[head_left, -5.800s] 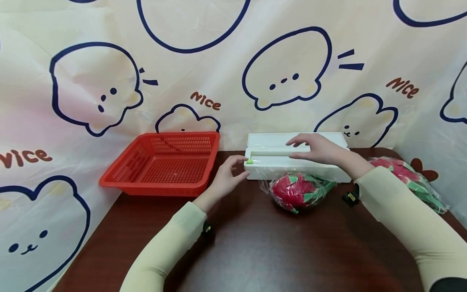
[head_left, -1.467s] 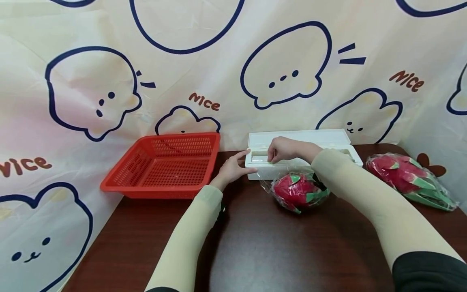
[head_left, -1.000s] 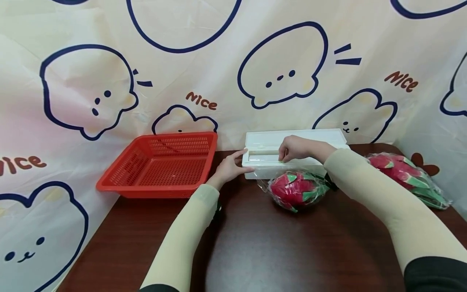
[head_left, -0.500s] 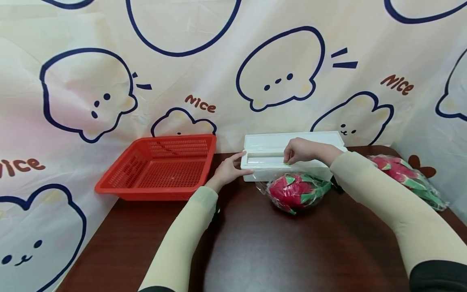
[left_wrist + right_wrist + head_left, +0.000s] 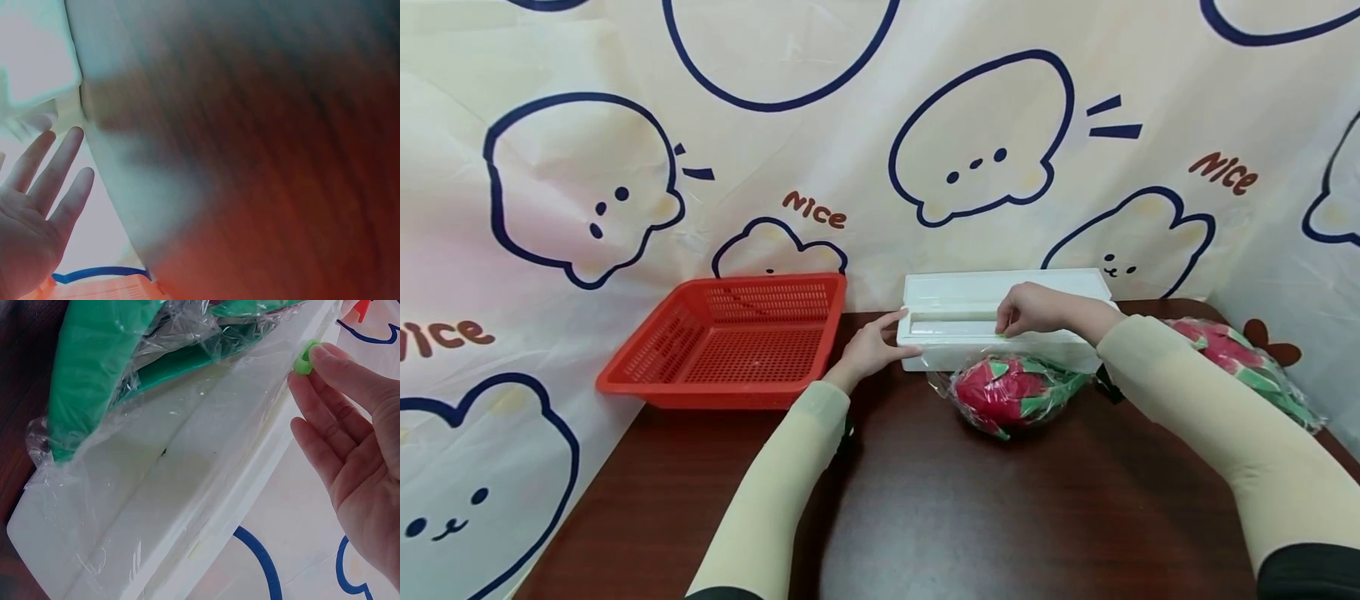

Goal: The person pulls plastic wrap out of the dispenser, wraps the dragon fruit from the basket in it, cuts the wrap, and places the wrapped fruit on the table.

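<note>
A long white cling film dispenser [image 5: 955, 329] lies on the table with its lid [image 5: 958, 287] standing up behind. My right hand [image 5: 1036, 308] pinches the small green slide cutter [image 5: 304, 359] between thumb and fingertips, around the middle of the front edge. At the dispenser's left end my left hand [image 5: 871, 350] braces it, thumb at the front and forefinger at the back corner. In the left wrist view its fingers [image 5: 59, 165] look straight and spread. In front sits a red and green dragon fruit [image 5: 1000, 392] under clear film, which reaches up to the dispenser's edge.
Left of the dispenser stands a red plastic basket [image 5: 722, 398] with perforated sides. A second film-wrapped dragon fruit [image 5: 1232, 354] lies on the right, partly behind the right sleeve. A cartoon-printed backdrop [image 5: 820, 83] rises behind the dark wooden table [image 5: 925, 517].
From hovering open over the dispenser, my right hand took the green cutter and slid it rightward from the left end. My left hand came against that end and stays there. The fruit stays put.
</note>
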{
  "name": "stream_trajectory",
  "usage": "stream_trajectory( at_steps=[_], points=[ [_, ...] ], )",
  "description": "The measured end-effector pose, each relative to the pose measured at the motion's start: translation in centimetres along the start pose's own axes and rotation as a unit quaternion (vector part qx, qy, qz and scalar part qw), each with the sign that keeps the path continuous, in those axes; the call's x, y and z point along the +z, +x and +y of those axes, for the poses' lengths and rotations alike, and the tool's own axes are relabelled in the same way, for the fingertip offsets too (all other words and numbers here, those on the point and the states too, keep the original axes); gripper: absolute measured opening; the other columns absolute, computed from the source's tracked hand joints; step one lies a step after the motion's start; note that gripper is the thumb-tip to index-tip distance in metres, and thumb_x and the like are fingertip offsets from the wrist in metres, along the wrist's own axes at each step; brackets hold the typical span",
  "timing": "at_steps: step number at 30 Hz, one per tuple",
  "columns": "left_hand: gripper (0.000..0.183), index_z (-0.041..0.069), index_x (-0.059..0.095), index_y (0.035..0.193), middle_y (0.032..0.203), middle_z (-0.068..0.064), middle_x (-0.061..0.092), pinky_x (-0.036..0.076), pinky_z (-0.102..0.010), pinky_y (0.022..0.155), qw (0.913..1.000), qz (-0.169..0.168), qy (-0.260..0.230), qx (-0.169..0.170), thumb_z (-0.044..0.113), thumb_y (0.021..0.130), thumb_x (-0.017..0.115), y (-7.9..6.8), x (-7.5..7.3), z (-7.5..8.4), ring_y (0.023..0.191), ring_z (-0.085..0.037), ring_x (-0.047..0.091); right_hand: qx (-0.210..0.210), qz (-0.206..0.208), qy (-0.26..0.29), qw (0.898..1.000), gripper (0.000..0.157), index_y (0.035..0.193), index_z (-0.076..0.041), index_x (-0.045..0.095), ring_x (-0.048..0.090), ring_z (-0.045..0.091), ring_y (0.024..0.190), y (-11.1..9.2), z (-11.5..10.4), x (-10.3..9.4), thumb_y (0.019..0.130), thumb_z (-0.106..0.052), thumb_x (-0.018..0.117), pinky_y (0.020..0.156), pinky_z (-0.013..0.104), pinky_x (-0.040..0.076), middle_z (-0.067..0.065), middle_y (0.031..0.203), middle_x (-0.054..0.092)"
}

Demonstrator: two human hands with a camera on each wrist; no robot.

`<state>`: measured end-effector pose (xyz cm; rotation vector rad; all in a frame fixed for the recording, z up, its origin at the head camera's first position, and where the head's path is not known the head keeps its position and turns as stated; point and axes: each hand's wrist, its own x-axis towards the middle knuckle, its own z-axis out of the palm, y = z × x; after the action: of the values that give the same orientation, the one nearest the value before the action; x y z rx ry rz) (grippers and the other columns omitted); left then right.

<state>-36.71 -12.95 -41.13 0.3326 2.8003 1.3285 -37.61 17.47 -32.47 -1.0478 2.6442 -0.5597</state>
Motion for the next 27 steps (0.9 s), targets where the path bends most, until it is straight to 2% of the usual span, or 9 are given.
stream_trajectory(
  at_steps=[12,27],
  points=[
    [0.083,0.028,0.045,0.147,0.136,-0.006,0.055,0.047,-0.04,0.095,1.0,-0.006,0.003,-0.007,0.045,0.074,0.082,-0.1,-0.1,0.2,0.118,-0.018,0.057,-0.011,0.003,-0.02,1.0,0.008,0.085,-0.005,0.076,0.056,0.013,0.068,-0.3,0.3,-0.1,0.085,0.002,0.071,0.067,0.032,0.05,-0.001,0.077,0.068],
    [0.084,0.029,0.046,0.146,0.136,-0.004,0.056,0.048,-0.039,0.093,1.0,0.0,0.0,-0.007,0.045,0.073,0.084,0.0,0.1,0.1,0.117,-0.018,0.057,0.013,0.01,-0.022,1.0,0.008,0.087,-0.006,0.076,0.054,0.014,0.069,-2.3,1.8,-0.5,0.086,0.001,0.071,0.067,0.032,0.049,-0.001,0.078,0.068]
  ],
)
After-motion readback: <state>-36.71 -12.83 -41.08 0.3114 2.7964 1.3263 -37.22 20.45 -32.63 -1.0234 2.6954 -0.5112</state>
